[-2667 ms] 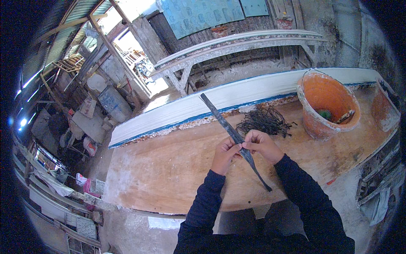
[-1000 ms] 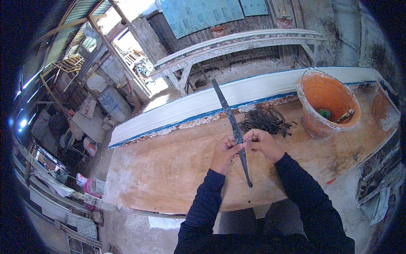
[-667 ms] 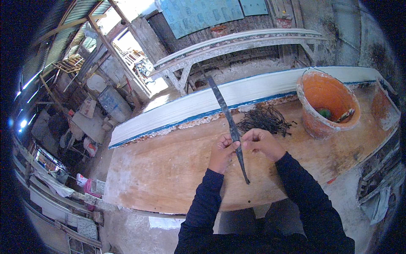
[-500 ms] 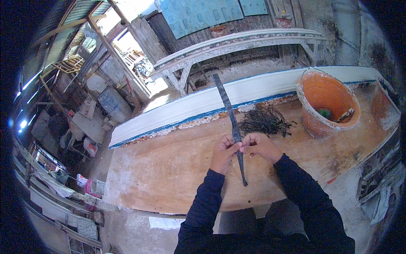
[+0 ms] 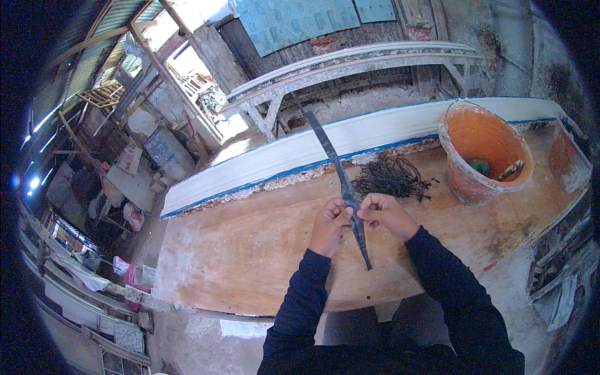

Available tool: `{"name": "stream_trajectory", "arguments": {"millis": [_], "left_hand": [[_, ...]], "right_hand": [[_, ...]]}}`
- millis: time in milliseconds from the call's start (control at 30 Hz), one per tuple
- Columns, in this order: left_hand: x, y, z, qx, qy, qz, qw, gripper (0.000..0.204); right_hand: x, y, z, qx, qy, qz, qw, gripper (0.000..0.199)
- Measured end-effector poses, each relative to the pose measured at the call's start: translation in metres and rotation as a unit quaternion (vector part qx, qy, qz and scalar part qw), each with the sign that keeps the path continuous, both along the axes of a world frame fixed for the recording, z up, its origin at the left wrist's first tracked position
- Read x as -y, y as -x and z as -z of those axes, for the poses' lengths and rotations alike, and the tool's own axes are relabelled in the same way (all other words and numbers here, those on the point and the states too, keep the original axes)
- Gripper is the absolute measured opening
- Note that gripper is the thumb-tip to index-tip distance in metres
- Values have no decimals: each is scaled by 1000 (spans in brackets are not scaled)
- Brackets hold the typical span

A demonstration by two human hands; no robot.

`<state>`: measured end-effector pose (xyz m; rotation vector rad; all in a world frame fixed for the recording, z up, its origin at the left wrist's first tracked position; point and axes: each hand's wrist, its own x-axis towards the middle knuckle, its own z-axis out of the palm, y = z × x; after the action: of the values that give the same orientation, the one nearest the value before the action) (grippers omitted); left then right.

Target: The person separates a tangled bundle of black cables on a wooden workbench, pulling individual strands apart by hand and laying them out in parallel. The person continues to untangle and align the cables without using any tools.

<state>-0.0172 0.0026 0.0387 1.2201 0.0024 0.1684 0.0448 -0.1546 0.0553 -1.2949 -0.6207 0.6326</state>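
While gripping dark strip (image 5: pixel 342 181), both hands (image 5: pixel 359 219) above bare tabletop (image 5: pixel 237 250).

A broad wooden worktop (image 5: pixel 250 250) fills the middle of the frame, its bare boards pale orange-brown and dusty. Along its far edge, running from centre left up to the upper right, lies a long white plank with a blue lower edge (image 5: pixel 350 140). Right of centre, close to that plank, sits a loose heap of dark nails (image 5: pixel 390 178). At the upper right stands a worn orange bucket (image 5: pixel 484 153), just beside the heap, near the worktop's right end.
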Motion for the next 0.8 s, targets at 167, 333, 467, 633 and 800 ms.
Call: {"name": "stream_trajectory", "arguments": {"millis": [167,333,467,633,800], "left_hand": [[3,3,-6,4,-21,-34,999,13],[1,4,-7,0,-51,-63,997,12],[3,4,-9,9,-53,-65,996,10],[1,3,-8,53,-113,-75,989,9],[-3,2,-5,118,-129,-49,983,11]], "right_hand": [[-1,1,-1,11,-17,17,1000,16],[-2,1,0,51,-3,27,998,17],[-3,1,2,51,-13,27,998,18],[-5,0,5,83,-22,40,996,16],[-4,-3,7,154,-27,54,986,12]]}}
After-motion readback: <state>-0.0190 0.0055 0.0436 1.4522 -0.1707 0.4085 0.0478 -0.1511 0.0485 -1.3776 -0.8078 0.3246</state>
